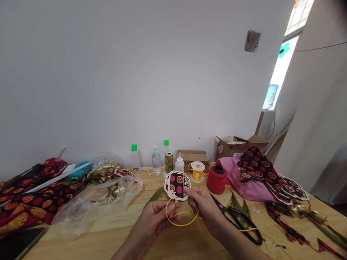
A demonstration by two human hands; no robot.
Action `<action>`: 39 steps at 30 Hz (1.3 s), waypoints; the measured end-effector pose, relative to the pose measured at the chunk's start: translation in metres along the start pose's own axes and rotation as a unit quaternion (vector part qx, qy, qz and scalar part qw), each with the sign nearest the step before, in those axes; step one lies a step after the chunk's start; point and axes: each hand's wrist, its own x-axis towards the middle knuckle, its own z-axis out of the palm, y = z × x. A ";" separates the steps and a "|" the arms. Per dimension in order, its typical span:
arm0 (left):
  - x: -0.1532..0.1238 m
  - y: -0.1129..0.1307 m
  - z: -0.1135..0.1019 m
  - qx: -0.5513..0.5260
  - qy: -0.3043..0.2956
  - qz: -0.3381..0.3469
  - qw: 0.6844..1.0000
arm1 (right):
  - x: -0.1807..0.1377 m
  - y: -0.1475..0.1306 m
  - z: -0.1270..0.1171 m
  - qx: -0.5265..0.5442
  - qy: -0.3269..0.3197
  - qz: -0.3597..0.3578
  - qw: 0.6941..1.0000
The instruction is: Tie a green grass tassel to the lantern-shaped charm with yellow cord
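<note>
My right hand (200,202) pinches the lower right edge of a pale-rimmed ornament (176,184), which has dark patterned fabric and a cut-out lattice on one side. A loop of yellow cord (181,225) hangs at the ornament's lower edge. My left hand (158,213) is closed, thumb and fingertips pinching the cord close under the ornament. Beyond the ornament, partly hidden by it, lies a green tassel (157,196). Black-handled scissors (244,220) rest on the table by my right forearm, with a strand of yellow cord crossing them.
Along the wall stand green-capped bottles (135,159), a spray bottle (156,161), a green thread spool (169,162), a yellow cord spool (197,174) and a red thread cone (217,180). Patterned fabric (40,187) and a plastic bag (108,202) lie left. A cardboard box (238,146) stands back right.
</note>
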 end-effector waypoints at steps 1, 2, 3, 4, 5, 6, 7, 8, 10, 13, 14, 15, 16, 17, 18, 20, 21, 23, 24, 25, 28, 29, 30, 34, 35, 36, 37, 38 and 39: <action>0.000 0.000 0.000 0.008 0.010 -0.002 1.000 | 0.001 -0.001 -0.001 -0.026 -0.008 -0.010 1.000; 0.001 0.000 0.000 0.011 0.016 -0.002 1.000 | 0.001 -0.002 -0.003 -0.056 -0.019 -0.017 0.998; 0.001 0.001 -0.001 0.010 0.018 0.002 1.000 | 0.001 -0.003 -0.005 -0.086 -0.038 -0.016 0.995; 0.002 0.002 -0.002 0.007 0.017 0.013 1.000 | 0.001 -0.004 -0.008 -0.110 -0.062 -0.010 0.992; 0.002 0.003 -0.003 0.003 0.016 0.030 0.999 | 0.000 -0.005 -0.010 -0.121 -0.092 0.001 0.988; 0.002 0.004 -0.005 0.000 0.014 0.047 0.999 | 0.000 -0.006 -0.013 -0.117 -0.123 0.010 0.985; 0.003 0.004 -0.007 0.000 0.013 0.062 0.998 | -0.001 -0.006 -0.016 -0.098 -0.150 0.014 0.984; 0.003 0.005 -0.009 0.003 0.013 0.074 0.997 | -0.002 -0.007 -0.019 -0.065 -0.174 0.017 0.982; 0.004 0.004 -0.013 0.008 0.024 0.071 0.997 | -0.001 -0.007 -0.023 0.022 -0.194 0.020 0.981; 0.004 0.003 -0.017 0.008 0.058 0.027 0.998 | 0.000 -0.010 -0.029 0.133 -0.185 0.030 0.973; 0.004 0.002 -0.018 0.006 0.065 0.010 0.998 | -0.001 -0.012 -0.030 0.146 -0.188 0.033 0.971; 0.004 0.002 -0.018 0.001 0.066 -0.004 0.998 | -0.002 -0.014 -0.031 0.143 -0.197 0.037 0.969; 0.003 0.002 -0.018 -0.004 0.060 -0.015 0.998 | -0.004 -0.016 -0.032 0.118 -0.213 0.044 0.969; 0.003 0.002 -0.018 -0.012 0.051 -0.024 0.998 | -0.006 -0.017 -0.033 0.074 -0.239 0.060 0.966; 0.002 0.003 -0.017 -0.022 0.042 -0.032 0.998 | -0.009 -0.018 -0.034 0.018 -0.276 0.084 0.957; 0.001 0.004 -0.016 -0.042 0.032 -0.047 0.997 | -0.015 -0.017 -0.034 -0.104 -0.372 0.145 0.911; 0.001 0.004 -0.015 -0.048 0.031 -0.053 0.997 | -0.017 -0.015 -0.034 -0.154 -0.417 0.174 0.879; 0.000 0.005 -0.013 -0.051 0.031 -0.063 0.996 | -0.020 -0.011 -0.032 -0.210 -0.468 0.214 0.831; 0.000 0.005 -0.013 -0.050 0.029 -0.067 0.996 | -0.020 -0.009 -0.030 -0.224 -0.472 0.224 0.823; -0.001 0.004 -0.012 -0.052 0.025 -0.068 0.996 | -0.020 -0.009 -0.029 -0.232 -0.469 0.226 0.822; -0.003 0.002 -0.011 -0.066 -0.003 -0.074 0.995 | -0.018 -0.011 -0.025 -0.218 -0.477 0.179 0.832; -0.003 0.001 -0.011 -0.063 -0.014 -0.078 0.995 | -0.017 -0.012 -0.024 -0.204 -0.477 0.150 0.842; -0.004 0.001 -0.010 -0.054 -0.022 -0.084 0.995 | -0.015 -0.013 -0.024 -0.189 -0.467 0.121 0.855; -0.004 -0.002 -0.010 -0.025 -0.022 -0.100 0.994 | -0.010 -0.008 -0.021 -0.130 -0.393 0.065 0.908; -0.004 -0.003 -0.010 -0.031 -0.022 -0.100 0.994 | -0.010 -0.006 -0.020 -0.117 -0.385 0.059 0.914; -0.003 -0.004 -0.011 -0.040 -0.026 -0.098 0.994 | -0.011 -0.006 -0.017 -0.106 -0.381 0.052 0.917; -0.002 -0.006 -0.011 -0.047 -0.031 -0.093 0.994 | -0.012 -0.006 -0.015 -0.096 -0.384 0.044 0.917; -0.001 -0.008 -0.011 -0.052 -0.038 -0.089 0.994 | -0.014 -0.006 -0.011 -0.089 -0.392 0.038 0.915; 0.000 -0.010 -0.011 -0.055 -0.044 -0.084 0.994 | -0.017 -0.007 -0.007 -0.087 -0.405 0.030 0.910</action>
